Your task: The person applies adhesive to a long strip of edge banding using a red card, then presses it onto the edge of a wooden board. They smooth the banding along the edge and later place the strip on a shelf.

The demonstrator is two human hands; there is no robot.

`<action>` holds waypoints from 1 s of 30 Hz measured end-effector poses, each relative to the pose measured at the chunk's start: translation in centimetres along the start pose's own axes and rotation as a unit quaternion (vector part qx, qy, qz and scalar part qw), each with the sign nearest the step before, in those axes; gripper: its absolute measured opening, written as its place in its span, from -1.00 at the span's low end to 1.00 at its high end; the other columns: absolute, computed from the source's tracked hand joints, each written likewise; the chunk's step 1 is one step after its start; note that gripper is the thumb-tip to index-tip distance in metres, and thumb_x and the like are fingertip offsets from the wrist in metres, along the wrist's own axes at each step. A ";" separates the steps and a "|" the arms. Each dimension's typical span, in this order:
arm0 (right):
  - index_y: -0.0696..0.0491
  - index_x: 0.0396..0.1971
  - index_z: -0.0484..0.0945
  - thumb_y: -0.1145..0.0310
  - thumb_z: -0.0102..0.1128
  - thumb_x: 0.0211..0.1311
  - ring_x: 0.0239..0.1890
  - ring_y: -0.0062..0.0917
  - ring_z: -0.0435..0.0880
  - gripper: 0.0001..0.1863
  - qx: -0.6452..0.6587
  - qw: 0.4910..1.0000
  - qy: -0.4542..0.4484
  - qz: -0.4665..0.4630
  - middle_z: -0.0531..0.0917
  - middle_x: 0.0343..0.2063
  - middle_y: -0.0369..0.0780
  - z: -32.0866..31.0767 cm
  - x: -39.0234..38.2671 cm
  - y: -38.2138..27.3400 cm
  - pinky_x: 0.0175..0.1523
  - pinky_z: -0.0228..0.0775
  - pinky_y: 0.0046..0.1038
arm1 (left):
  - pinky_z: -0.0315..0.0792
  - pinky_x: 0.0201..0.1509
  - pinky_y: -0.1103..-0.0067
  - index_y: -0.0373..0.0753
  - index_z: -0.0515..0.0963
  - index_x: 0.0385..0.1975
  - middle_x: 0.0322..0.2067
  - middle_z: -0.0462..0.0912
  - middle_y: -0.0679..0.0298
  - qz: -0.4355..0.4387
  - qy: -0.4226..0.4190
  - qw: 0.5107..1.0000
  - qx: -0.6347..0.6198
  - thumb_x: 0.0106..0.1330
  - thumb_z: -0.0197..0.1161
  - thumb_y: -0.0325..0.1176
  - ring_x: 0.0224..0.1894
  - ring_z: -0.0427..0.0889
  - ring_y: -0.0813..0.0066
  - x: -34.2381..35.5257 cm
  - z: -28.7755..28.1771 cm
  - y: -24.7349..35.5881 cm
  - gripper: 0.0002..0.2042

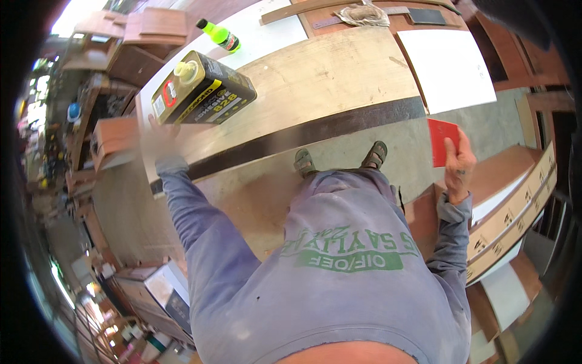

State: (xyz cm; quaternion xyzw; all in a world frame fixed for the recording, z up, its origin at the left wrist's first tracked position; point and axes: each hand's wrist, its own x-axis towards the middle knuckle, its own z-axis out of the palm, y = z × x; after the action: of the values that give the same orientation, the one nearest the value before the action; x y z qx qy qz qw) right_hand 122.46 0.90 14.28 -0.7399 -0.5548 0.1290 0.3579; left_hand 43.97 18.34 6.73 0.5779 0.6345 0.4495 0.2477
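In my right hand (459, 164) is a thin, flat red rectangular piece (444, 136), pinched between thumb and fingers beyond the right end of the workbench. My left hand (162, 136) is smeared at the bench's left end, close to a large dark and yellow adhesive can (227, 91). Whether it touches the can I cannot tell. The can has a pale cap (185, 71) on top. Behind it is a bright green bottle (219, 36) with a dark cap.
The wooden bench top (327, 79) has a dark strip (315, 132) along its near edge. A white panel (448, 70) lies at the right. A crumpled cloth (364, 14) and a metal ruler (327, 23) lie at the back. Long boards (515, 212) lean at my right.
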 end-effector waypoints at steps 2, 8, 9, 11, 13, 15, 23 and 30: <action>0.11 0.13 0.58 0.37 0.25 0.40 -0.24 -0.20 0.78 -0.65 0.004 1.000 0.001 0.031 0.74 -0.19 0.01 2.4 -2.4 -2.5 -0.13 0.58 -0.28 | 0.30 0.41 0.34 -0.29 0.05 0.49 0.36 0.34 0.07 -0.064 -0.101 0.992 -0.050 0.05 0.56 -0.42 0.36 0.35 0.23 1.4 0.0 -2.3 0.00; 0.10 0.05 0.62 0.35 0.32 0.31 -0.35 -0.04 0.73 -0.66 -0.067 0.988 0.032 0.136 0.70 -0.39 0.09 5.8 -9.6 -5.2 -0.27 0.54 -0.20 | 0.48 0.13 0.42 -0.30 0.40 0.29 0.18 0.53 0.19 -0.072 -0.154 0.964 -0.204 0.04 0.52 -0.45 0.11 0.53 0.35 1.7 1.6 -3.5 -0.28; 0.10 0.05 0.62 0.34 0.33 0.30 -0.36 -0.05 0.73 -0.65 -0.079 0.985 0.037 0.151 0.69 -0.40 0.09 5.9 -10.6 -5.4 -0.28 0.54 -0.21 | 0.53 0.02 0.43 -0.31 0.46 0.21 0.09 0.56 0.20 -0.077 -0.147 0.961 -0.221 0.06 0.50 -0.46 0.01 0.55 0.38 1.3 1.8 -2.9 -0.36; 0.10 0.05 0.63 0.32 0.34 0.28 -0.37 -0.07 0.73 -0.63 -0.098 0.970 0.044 0.216 0.69 -0.43 0.09 5.5 -13.0 -5.6 -0.30 0.53 -0.23 | 0.59 -0.07 0.43 -0.32 0.53 0.14 0.00 0.60 0.21 -0.049 -0.109 0.982 -0.144 0.06 0.49 -0.51 -0.09 0.57 0.41 0.6 2.7 -1.3 -0.44; 0.11 0.03 0.64 0.27 0.33 0.29 -0.37 -0.09 0.74 -0.64 -0.100 0.961 0.060 0.249 0.70 -0.43 0.08 5.1 -15.0 -5.7 -0.30 0.53 -0.22 | 0.59 0.01 0.41 -0.32 0.53 0.16 0.01 0.62 0.18 -0.106 -0.165 0.976 -0.090 0.05 0.49 -0.55 -0.06 0.59 0.39 0.0 4.6 0.1 -0.42; 0.12 0.01 0.64 0.25 0.32 0.30 -0.36 -0.11 0.75 -0.64 -0.073 0.952 0.102 0.279 0.70 -0.43 0.07 5.3 -16.3 -5.9 -0.29 0.53 -0.22 | 0.57 0.10 0.38 -0.33 0.51 0.20 0.06 0.63 0.14 -0.070 -0.116 0.982 -0.129 0.04 0.48 -0.59 -0.01 0.61 0.34 -0.7 7.9 1.4 -0.39; 0.18 0.00 0.61 0.26 0.24 0.35 -0.25 -0.19 0.77 -0.65 0.006 0.928 0.223 0.298 0.74 -0.27 0.05 5.6 -16.0 -5.5 -0.12 0.56 -0.31 | 0.55 0.22 0.32 -0.38 0.32 0.31 0.16 0.55 -0.04 0.095 -0.218 0.921 -0.308 0.07 0.40 -0.73 0.15 0.59 0.20 1.5 13.9 14.4 -0.28; 0.20 0.01 0.60 0.30 0.23 0.35 -0.18 -0.33 0.78 -0.66 0.083 0.905 0.246 0.337 0.76 -0.21 0.00 4.0 -15.2 -1.4 -0.06 0.55 -0.37 | 0.37 0.37 0.31 -0.41 0.23 0.40 0.20 0.47 0.05 0.204 -0.290 0.934 -0.051 -0.33 0.70 -0.47 0.25 0.48 0.12 2.9 20.0 24.0 0.11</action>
State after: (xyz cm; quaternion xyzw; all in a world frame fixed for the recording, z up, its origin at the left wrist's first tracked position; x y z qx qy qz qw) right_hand 113.75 -11.29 9.23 -0.8585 -0.1540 0.1017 0.4784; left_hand 72.34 25.06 18.42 0.7867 0.3797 0.3351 0.3530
